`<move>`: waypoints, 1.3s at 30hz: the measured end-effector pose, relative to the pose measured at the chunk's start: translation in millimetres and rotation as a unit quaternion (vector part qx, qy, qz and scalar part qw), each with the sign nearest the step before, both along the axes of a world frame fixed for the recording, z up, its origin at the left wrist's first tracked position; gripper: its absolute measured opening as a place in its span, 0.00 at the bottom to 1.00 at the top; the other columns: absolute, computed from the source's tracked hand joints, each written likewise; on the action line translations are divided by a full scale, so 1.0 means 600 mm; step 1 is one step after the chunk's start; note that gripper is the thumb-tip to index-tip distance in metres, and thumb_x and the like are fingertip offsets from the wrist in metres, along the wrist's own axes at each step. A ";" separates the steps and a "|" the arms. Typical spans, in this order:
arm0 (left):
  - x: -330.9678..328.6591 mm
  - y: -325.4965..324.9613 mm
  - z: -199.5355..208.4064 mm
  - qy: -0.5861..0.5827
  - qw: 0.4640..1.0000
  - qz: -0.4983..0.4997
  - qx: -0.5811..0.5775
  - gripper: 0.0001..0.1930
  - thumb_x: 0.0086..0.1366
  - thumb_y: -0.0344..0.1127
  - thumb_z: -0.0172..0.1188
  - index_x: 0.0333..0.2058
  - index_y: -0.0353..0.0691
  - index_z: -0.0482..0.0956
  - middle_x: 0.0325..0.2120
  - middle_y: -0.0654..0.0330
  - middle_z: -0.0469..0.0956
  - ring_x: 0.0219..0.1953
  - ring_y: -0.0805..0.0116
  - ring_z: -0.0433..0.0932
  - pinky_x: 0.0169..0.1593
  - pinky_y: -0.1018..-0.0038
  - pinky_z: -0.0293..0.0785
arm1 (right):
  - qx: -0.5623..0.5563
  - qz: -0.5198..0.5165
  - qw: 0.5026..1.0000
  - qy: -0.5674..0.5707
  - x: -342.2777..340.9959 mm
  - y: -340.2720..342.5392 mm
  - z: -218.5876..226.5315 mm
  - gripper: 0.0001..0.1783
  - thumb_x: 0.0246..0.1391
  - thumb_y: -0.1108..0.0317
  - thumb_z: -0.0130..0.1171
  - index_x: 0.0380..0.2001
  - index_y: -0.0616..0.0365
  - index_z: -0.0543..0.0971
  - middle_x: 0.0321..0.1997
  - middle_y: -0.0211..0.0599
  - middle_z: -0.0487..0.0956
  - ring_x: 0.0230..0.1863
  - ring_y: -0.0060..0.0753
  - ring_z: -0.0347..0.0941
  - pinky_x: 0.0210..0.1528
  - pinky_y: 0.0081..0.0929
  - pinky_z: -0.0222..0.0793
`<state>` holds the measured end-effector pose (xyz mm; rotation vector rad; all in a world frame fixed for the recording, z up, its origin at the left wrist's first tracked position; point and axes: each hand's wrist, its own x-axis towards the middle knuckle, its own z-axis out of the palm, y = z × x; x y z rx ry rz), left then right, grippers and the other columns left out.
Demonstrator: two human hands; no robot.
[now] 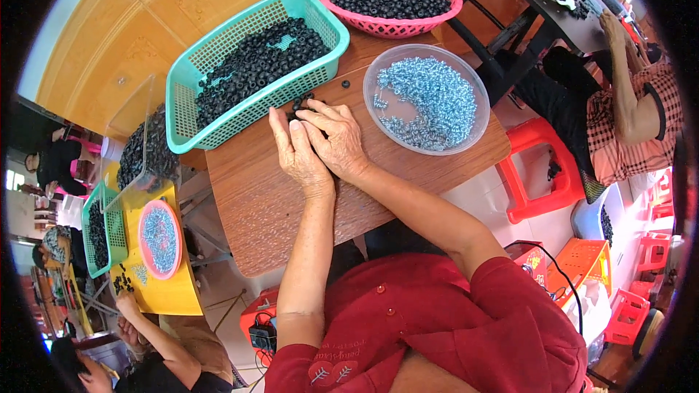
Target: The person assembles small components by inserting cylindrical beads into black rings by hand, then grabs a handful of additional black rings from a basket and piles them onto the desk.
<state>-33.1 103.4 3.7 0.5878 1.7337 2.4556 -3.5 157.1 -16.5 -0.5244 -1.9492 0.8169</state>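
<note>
My hands lie close together on the brown wooden table, touching along their inner sides. My left hand [302, 160] has its fingers stretched forward. My right hand [338, 138] rests against it, fingers reaching forward and slightly bent. Several small black ring-like pieces [299, 105] sit at the fingertips of both hands; what lies under the palms is hidden. Beyond them stands a green mesh basket [255, 91] full of such black pieces. To the right is a clear round tub [371, 113] with many small pale-blue shiny parts. One loose black piece [346, 84] lies between basket and tub.
A pink basket [393, 27] heaped with black pieces stands at the back. On the left, a yellow table [171, 291] bears a pink tray [174, 266] of blue parts, with a co-worker's hand beside it. A red stool [542, 189] and another seated person [626, 124] are at right.
</note>
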 end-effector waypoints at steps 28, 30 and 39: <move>-0.056 -0.039 -0.025 -0.088 0.996 0.002 0.013 0.23 0.67 0.42 0.49 0.53 0.27 0.66 0.49 0.47 0.72 0.56 0.60 0.68 0.60 0.66 0.60 | 0.093 0.030 0.993 -0.063 0.027 0.035 -0.014 0.16 0.54 0.61 0.56 0.44 0.54 0.79 0.49 0.39 0.78 0.55 0.38 0.70 0.54 0.35 0.56; -0.048 -0.045 -0.012 -0.079 0.997 -0.005 0.001 0.24 0.68 0.42 0.48 0.54 0.27 0.65 0.51 0.48 0.70 0.56 0.60 0.68 0.59 0.67 0.60 | 0.088 0.022 0.995 -0.043 0.023 0.041 -0.017 0.16 0.54 0.62 0.55 0.44 0.56 0.79 0.49 0.41 0.77 0.55 0.39 0.70 0.54 0.36 0.58; 0.024 -0.151 -0.004 0.490 0.762 -0.118 -0.406 0.60 0.38 0.66 0.64 0.64 0.37 0.47 0.65 0.38 0.39 0.67 0.39 0.36 0.61 0.43 0.38 | 0.067 0.004 0.997 -0.040 0.022 0.049 -0.022 0.17 0.53 0.64 0.55 0.45 0.60 0.77 0.49 0.45 0.76 0.53 0.44 0.69 0.54 0.36 0.60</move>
